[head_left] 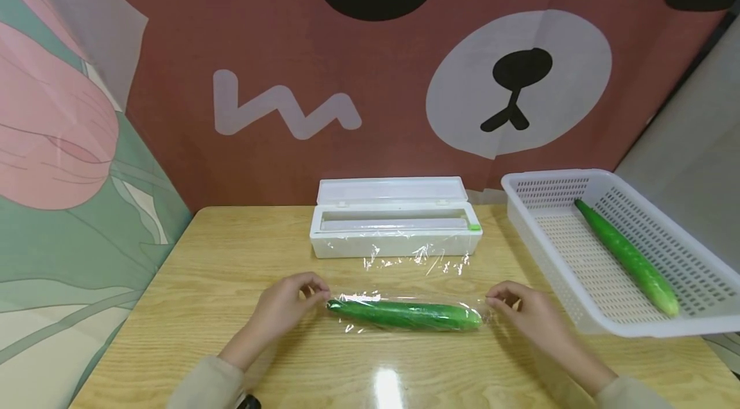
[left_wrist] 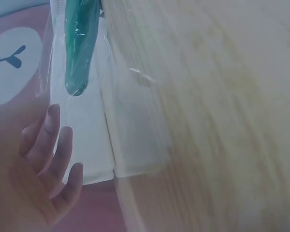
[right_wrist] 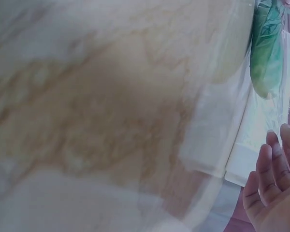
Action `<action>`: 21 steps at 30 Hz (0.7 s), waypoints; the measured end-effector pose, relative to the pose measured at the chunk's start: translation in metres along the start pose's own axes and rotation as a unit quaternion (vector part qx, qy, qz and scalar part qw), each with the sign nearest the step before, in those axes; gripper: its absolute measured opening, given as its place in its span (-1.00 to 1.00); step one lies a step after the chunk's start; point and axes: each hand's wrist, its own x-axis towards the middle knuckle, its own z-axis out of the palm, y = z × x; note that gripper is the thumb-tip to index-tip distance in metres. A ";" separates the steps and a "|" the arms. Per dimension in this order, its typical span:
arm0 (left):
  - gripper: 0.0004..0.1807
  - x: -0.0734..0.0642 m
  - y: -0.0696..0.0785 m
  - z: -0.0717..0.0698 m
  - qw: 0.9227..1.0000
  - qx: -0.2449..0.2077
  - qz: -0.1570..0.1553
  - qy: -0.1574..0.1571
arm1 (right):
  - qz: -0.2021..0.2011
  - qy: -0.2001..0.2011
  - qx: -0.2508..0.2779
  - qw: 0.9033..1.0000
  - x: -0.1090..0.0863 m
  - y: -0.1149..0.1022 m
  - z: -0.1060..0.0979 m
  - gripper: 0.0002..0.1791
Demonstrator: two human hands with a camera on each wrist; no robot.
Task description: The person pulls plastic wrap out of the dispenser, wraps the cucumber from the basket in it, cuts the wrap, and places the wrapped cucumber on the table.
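Observation:
A green cucumber (head_left: pixel 405 316) lies lengthwise near the middle of the table with clear plastic wrap (head_left: pixel 370 298) around it. My left hand (head_left: pixel 289 302) pinches the wrap between thumb and forefinger at the cucumber's dark left tip. Just past the paler right tip, my right hand (head_left: pixel 533 316) pinches the other end of the film. In the left wrist view, the other fingers of the left hand (left_wrist: pixel 43 169) are loosely bent beside the wrapped cucumber (left_wrist: pixel 80 53). The right wrist view shows the right hand (right_wrist: pixel 275 188) with similarly bent fingers; its pinch is partly cut off.
Behind the cucumber stands a white wrap dispenser box (head_left: pixel 396 246), lid up, with a film roll inside and film hanging over its front. To the right, a white plastic basket (head_left: pixel 546 261) holds another cucumber (head_left: pixel 630 258). A printed cloth (head_left: pixel 277 171) hangs behind the table (head_left: pixel 231 255).

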 end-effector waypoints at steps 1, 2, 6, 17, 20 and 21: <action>-0.93 0.001 0.000 0.000 1.000 0.000 -0.003 0.001 | 0.003 -0.001 0.001 1.000 0.000 0.001 0.001 -0.86; -0.92 0.002 0.000 0.001 1.000 0.001 -0.007 0.001 | 0.007 -0.003 0.002 1.000 0.001 0.001 0.001 -0.86; -0.92 0.005 -0.002 0.004 1.000 0.006 -0.014 0.003 | 0.028 -0.019 0.005 0.999 0.003 0.001 0.003 -0.87; -0.93 0.008 -0.010 0.012 0.999 0.027 0.019 -0.010 | 0.107 -0.107 0.009 0.988 0.007 0.000 0.006 -0.95; -0.96 0.008 -0.011 0.013 0.999 0.028 0.018 -0.013 | 0.111 -0.113 0.006 0.987 0.007 0.001 0.008 -0.96; -0.96 0.008 -0.011 0.013 0.999 0.029 0.018 -0.014 | 0.108 -0.112 0.001 0.988 0.007 0.001 0.008 -0.96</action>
